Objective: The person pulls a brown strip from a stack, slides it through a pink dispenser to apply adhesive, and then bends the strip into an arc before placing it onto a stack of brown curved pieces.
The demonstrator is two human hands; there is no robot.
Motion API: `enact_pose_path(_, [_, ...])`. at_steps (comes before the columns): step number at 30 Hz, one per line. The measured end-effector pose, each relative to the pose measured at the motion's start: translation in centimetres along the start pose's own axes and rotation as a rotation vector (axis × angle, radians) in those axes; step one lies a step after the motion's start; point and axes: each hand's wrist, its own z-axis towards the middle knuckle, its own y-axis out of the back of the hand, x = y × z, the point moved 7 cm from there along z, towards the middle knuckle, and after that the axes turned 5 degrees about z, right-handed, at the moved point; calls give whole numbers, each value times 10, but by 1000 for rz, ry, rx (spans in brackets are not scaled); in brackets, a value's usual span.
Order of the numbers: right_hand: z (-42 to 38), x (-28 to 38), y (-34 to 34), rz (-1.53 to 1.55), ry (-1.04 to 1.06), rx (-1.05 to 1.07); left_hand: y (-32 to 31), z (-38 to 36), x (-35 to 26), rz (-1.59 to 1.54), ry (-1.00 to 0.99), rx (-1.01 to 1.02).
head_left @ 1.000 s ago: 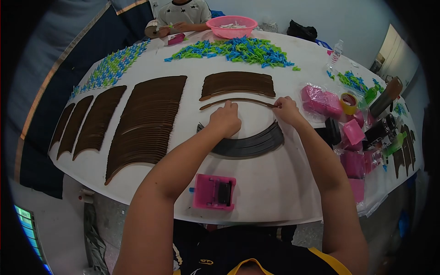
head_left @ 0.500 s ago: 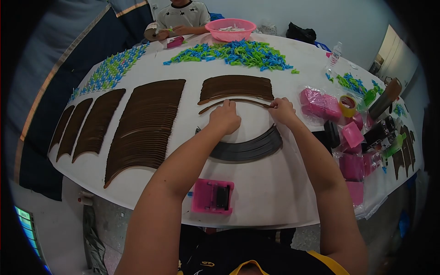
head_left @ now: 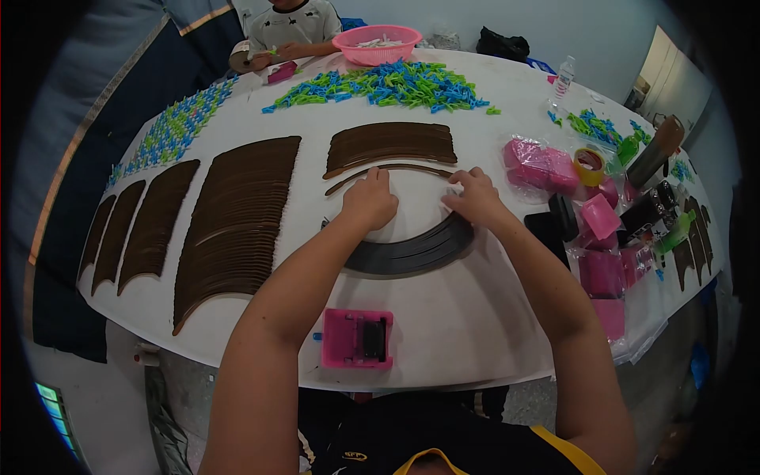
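Observation:
A thin brown curved strip [head_left: 419, 166] lies on the white table just below a stack of similar brown strips [head_left: 392, 146]. The fingers of my left hand [head_left: 370, 203] are pressed together on the strip near its middle. My right hand [head_left: 475, 195] is below the strip's right end, thumb and fingers apart, with nothing visible between them. Close under it is the right end of a bundle of dark grey curved strips [head_left: 412, 255], partly hidden by my left forearm. Nearer my body stands a pink tray [head_left: 336, 339] with a black block in it.
Long rows of brown strips [head_left: 237, 214] cover the left side. Blue and green clips [head_left: 396, 87] are piled at the back, near a pink basket [head_left: 377, 55] and a seated person [head_left: 289, 30]. Pink packets [head_left: 538, 166], yellow tape [head_left: 588, 167] and a bottle [head_left: 564, 77] stand right.
My right hand has left the thin strip's right end and moved toward me, its fingers spreading. My left hand stays at the strip. The whole view has shifted slightly.

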Motion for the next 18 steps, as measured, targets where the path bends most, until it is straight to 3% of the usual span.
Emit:
enact_pose_path(6, [-12,22,-7,-149,-45,70,0,3,1,-11,-6,2])
enact_pose_path(18, [7,17,-8,-165,-116,70,0,12,2,44,-26,16])
